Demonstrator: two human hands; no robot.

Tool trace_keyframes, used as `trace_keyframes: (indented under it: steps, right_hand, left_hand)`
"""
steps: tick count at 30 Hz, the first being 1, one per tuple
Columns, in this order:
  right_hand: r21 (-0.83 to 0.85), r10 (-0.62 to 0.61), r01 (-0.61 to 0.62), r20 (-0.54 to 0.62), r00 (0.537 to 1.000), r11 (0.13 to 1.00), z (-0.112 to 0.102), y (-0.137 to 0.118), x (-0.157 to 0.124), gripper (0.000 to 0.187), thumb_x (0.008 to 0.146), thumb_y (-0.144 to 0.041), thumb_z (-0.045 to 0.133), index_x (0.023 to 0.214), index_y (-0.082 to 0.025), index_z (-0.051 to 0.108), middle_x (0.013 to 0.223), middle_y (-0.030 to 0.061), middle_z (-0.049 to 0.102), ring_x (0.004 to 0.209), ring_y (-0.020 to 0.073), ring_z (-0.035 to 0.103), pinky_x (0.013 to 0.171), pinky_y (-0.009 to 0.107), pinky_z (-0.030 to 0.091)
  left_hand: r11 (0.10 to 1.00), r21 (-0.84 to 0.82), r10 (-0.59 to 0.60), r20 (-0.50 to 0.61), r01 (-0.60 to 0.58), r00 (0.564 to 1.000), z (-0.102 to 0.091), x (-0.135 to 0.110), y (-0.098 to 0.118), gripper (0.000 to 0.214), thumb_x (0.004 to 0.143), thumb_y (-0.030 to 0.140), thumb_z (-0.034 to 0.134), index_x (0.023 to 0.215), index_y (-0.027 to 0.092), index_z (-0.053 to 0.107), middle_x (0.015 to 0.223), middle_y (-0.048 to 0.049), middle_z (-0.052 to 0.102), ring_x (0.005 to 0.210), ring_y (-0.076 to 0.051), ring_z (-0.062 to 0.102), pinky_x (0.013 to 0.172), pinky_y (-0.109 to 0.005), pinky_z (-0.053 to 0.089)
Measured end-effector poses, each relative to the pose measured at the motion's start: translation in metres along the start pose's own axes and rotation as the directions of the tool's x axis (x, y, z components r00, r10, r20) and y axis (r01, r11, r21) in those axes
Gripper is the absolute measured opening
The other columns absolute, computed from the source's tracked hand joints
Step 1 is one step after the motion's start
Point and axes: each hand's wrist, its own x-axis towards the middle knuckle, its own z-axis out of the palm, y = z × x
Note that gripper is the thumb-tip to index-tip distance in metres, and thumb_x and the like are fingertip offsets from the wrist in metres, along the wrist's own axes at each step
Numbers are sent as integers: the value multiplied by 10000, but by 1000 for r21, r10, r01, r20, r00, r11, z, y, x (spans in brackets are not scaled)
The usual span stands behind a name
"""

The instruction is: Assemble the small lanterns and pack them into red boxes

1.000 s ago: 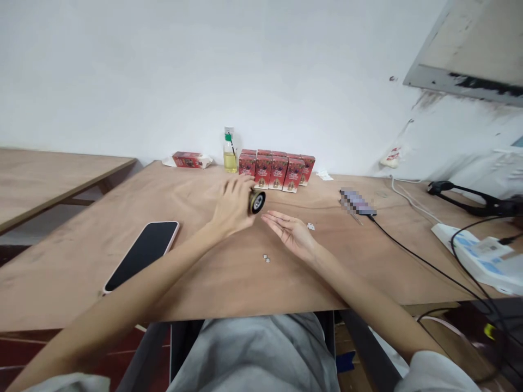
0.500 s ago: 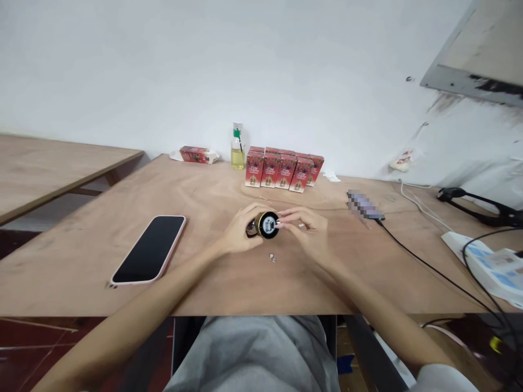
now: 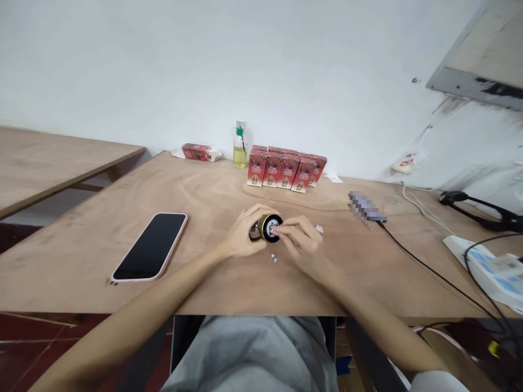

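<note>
My left hand point(image 3: 245, 231) is wrapped around a small glassy dome-like object with a gold band and a black base point(image 3: 279, 235), held tilted so the base faces right. A pale round panel with dark marks is set in that base. Pinched together, the fingers of my right hand point(image 3: 300, 239) touch the panel. Whatever they hold, if anything, is too small to make out. Just below the object, two tiny silvery pieces point(image 3: 274, 258) lie on the wooden table point(image 3: 229, 288). A small white scrap point(image 3: 319, 228) rests beside my right hand.
Red boxes point(image 3: 272, 169) stand in rows by the wall, next to a bottle of yellow liquid point(image 3: 239, 155). Another red box point(image 3: 200, 152) lies at back left. A phone point(image 3: 150, 247) is on the left. On the right are a cabled phone point(image 3: 368, 207) and a power strip point(image 3: 482, 272).
My right hand has moved left, its fingertips now over the middle of the panel, and the white scrap shows more fully. My left hand keeps its hold.
</note>
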Motion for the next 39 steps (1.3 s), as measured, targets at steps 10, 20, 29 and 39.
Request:
trace_keyframes:
  steps: [10, 20, 29, 39]
  right_hand:
    - [12, -70, 70, 42, 997, 997, 1, 6, -2, 230, 904, -161, 473, 882, -235, 689, 841, 69, 623, 791, 173, 561, 717, 328, 476]
    - [65, 127, -135, 110, 986, 989, -13, 6, -13, 144, 918, -211, 466, 905, -204, 609, 819, 52, 636, 790, 169, 596, 726, 313, 478]
    - [111, 147, -270, 614, 776, 956, -2, 25, -29, 226, 800, -312, 675, 996, -205, 644, 963, 61, 615, 907, 187, 609, 824, 338, 501]
    - [90, 181, -311, 649, 739, 946, 3, 29, -25, 77, 845, -237, 615, 803, -174, 600, 813, 19, 579, 692, 121, 570, 664, 255, 478]
  left_hand:
    - [999, -31, 38, 7, -38, 999, 2, 0, -1, 494, 644, 198, 535, 1137, 187, 526, 1144, -101, 579, 1096, -248, 550, 973, -416, 428]
    - [999, -35, 14, -54, -16, 998, -3, 2, 0, 456, 633, 190, 526, 1089, 179, 534, 1114, -108, 599, 1069, -259, 571, 937, -423, 452]
    - [1000, -8, -17, -65, 17, 998, -6, 2, -3, 485, 611, 191, 525, 1096, 183, 539, 1134, -106, 606, 1083, -264, 572, 949, -431, 448]
    - [1000, 9, -19, -71, 20, 997, -7, 2, -2, 476, 605, 173, 520, 1081, 184, 540, 1111, -97, 611, 1059, -257, 580, 937, -413, 448]
